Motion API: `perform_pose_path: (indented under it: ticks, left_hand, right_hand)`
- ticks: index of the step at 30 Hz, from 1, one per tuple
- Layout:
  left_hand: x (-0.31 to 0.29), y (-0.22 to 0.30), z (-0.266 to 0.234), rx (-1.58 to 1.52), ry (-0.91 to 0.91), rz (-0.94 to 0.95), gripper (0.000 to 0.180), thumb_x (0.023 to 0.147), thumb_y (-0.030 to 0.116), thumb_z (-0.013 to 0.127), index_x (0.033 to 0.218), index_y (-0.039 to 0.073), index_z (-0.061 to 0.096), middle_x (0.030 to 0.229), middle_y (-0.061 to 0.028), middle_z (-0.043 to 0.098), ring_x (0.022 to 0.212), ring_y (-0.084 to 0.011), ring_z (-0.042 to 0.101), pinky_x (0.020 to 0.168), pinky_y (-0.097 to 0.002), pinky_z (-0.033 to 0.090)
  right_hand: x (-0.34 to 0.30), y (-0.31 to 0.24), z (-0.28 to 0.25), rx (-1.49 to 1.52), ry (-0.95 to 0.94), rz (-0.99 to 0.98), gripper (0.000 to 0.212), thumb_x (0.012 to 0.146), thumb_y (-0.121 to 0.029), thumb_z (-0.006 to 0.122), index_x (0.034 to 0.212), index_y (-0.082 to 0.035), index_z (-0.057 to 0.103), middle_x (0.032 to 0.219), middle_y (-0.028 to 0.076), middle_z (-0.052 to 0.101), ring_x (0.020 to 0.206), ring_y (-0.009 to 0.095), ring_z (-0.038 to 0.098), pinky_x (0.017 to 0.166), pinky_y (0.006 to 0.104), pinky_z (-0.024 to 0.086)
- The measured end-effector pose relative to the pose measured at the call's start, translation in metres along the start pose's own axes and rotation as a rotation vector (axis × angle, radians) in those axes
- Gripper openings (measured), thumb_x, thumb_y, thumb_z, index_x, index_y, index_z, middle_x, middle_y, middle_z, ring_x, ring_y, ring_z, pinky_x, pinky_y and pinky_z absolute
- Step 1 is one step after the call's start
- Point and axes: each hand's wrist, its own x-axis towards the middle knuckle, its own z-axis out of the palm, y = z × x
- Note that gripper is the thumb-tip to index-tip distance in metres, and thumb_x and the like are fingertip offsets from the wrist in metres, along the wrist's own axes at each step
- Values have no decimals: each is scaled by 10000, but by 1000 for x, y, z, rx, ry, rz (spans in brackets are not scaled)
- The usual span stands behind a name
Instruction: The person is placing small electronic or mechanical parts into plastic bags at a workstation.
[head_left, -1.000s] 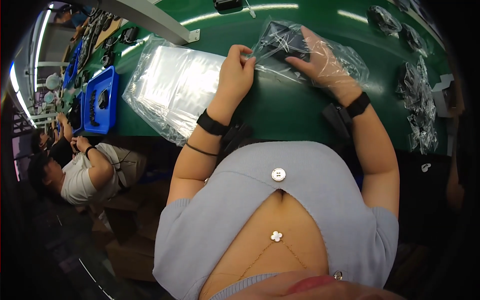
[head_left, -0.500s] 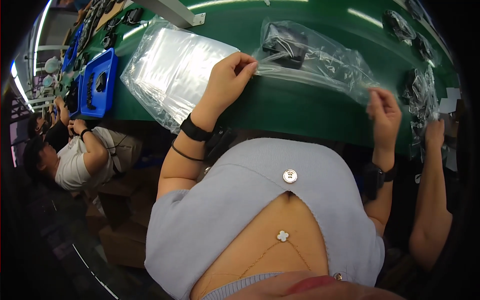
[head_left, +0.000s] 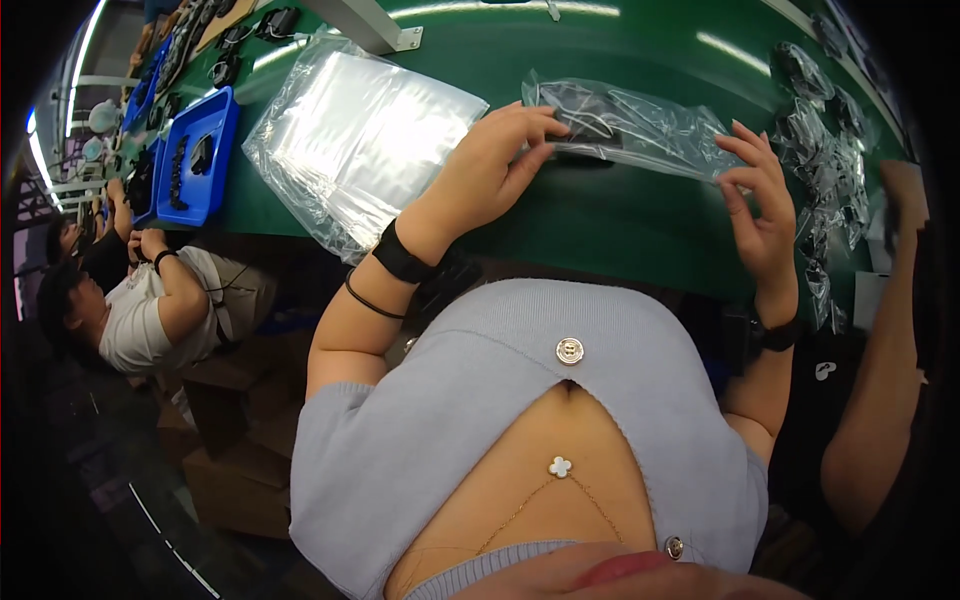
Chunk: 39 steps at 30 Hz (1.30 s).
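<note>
A clear plastic bag [head_left: 660,135] with a black item [head_left: 596,118] inside lies across the green table in front of me. Its exact kind is hard to make out through the shiny film. My left hand [head_left: 497,160] is closed at the bag's left end, thumb below and fingers above. At the opposite end, my right hand [head_left: 760,195] has its fingers apart and curved, the tips touching or very near the film. Left of the bag rests a stack of flat clear plastic bags [head_left: 375,120] in a larger clear wrapper.
Several bagged dark items [head_left: 815,150] are heaped at the right, near another person's arm [head_left: 880,400]. A blue tray [head_left: 218,135] with black parts stands at the left, and a metal post [head_left: 365,25] meets the table behind the stack. Co-workers [head_left: 160,300] sit at the far left.
The bag now lies narrower, gathered around the black item. My left hand has moved right onto its end. My right hand's fingers have spread. The other person's arm has shifted away from the heap.
</note>
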Motion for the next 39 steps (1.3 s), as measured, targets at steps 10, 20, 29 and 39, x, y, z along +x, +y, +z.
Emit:
perform_pose_path:
  ticks: [10, 20, 29, 39]
  left_hand:
    - [19, -14, 24, 376, 343, -120, 322, 800, 87, 612, 1090, -1, 504, 709, -167, 568, 733, -317, 588, 692, -401, 466]
    - [20, -29, 17, -823, 114, -883, 339, 840, 17, 533, 1153, -29, 410, 858, -147, 571, 719, -235, 644, 580, -307, 544]
    - [29, -27, 29, -940, 250, -580, 265, 897, 76, 545, 1109, -15, 414, 916, -108, 577, 743, -152, 616, 663, -263, 536]
    - [28, -27, 11, -674, 131, -601, 120, 864, 116, 590, 871, 0, 558, 767, -51, 597, 683, -100, 576, 625, -237, 470]
  right_hand:
    - [62, 66, 76, 318, -101, 633, 141, 921, -164, 516, 937, -27, 541, 781, 87, 635, 668, 201, 631, 581, 388, 480]
    - [66, 28, 120, 588, -224, 233, 208, 869, -149, 557, 1031, -19, 551, 953, 103, 624, 914, 189, 595, 774, 327, 470]
    - [104, 5, 136, 1228, 56, 737, 323, 876, -231, 598, 1082, 7, 526, 922, 99, 604, 855, 146, 594, 731, 279, 489]
    - [175, 182, 106, -651, 243, 51, 232, 848, -132, 553, 1060, -61, 614, 899, 112, 600, 808, 241, 597, 681, 352, 497]
